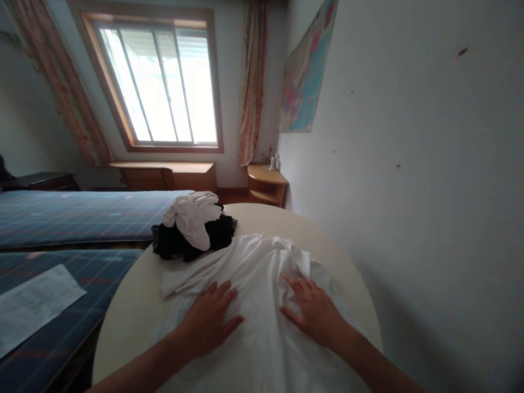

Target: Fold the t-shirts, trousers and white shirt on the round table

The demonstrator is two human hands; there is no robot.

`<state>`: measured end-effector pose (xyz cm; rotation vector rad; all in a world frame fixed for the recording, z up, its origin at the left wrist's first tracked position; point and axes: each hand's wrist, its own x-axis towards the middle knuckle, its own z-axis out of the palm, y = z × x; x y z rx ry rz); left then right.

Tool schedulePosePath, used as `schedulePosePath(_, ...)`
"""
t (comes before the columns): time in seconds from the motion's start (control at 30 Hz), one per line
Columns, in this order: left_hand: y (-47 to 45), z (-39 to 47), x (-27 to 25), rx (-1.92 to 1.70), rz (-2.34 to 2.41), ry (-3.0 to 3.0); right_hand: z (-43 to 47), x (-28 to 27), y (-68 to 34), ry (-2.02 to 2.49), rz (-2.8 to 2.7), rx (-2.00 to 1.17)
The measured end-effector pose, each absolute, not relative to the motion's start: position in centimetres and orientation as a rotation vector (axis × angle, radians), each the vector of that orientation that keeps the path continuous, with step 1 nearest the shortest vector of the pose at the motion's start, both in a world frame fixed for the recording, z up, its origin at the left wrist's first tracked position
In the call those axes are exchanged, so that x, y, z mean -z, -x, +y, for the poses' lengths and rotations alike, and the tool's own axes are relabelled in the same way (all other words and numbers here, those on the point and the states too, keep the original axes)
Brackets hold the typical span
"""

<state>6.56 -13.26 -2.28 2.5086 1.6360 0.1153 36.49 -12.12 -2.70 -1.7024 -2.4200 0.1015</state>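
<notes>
A white garment (262,344), probably a shirt, lies spread with wrinkles over the round cream table (118,327). On its left part my left hand (208,316) rests flat, fingers apart. My right hand (313,308) lies on the right part, its fingers spread near a small dark mark on the cloth. Neither hand grips anything. Beyond the left hand, at the table's far left edge, sits a heap of clothes: a crumpled white one (190,215) on top of black ones (223,232).
Close on the right stands a white wall (429,218) with a map (305,76). To the left are plaid mattresses (82,215), the nearer one bearing a printed paper sheet (39,305). A wooden desk (196,168) and corner shelf (266,174) stand by the window.
</notes>
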Motion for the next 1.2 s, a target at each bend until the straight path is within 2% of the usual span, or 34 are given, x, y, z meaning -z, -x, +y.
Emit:
schedulePosePath(0.13,-8.4,-11.2,-0.1,-0.094,1.863,-2.431,-10.4,0.3,-35.3,1.885,-2.359,-0.051)
schedulePosePath(0.33,-9.9,-3.6,0.4,-0.373,1.934,-2.448,-4.5,-1.5,-35.1,2.059,-2.069,0.119)
schedulePosePath(0.5,-9.5,-0.9,3.1,-0.406,2.058,-2.419,-1.5,0.0,-36.6,2.235,-1.987,-0.023)
schedulePosePath(0.73,-7.9,-0.5,4.4,-0.345,2.068,-2.427,-0.6,1.3,-37.9,2.136,-2.006,-0.234)
schedulePosePath(0.83,-7.4,-0.3,3.9,-0.401,2.095,-2.370,0.6,0.3,-39.2,2.168,-1.908,-0.079)
schedulePosePath(0.93,-7.1,-0.2,3.1,-0.608,2.204,-2.322,1.8,-0.8,-40.6,2.150,-1.715,0.138)
schedulePosePath(1.0,-7.2,-0.3,2.6,-0.753,2.271,-2.315,2.3,-1.0,-41.1,2.094,-1.674,0.167)
schedulePosePath(1.2,-8.8,-0.3,3.8,-0.897,1.850,-2.607,2.1,0.7,-40.5,2.087,-1.944,0.055)
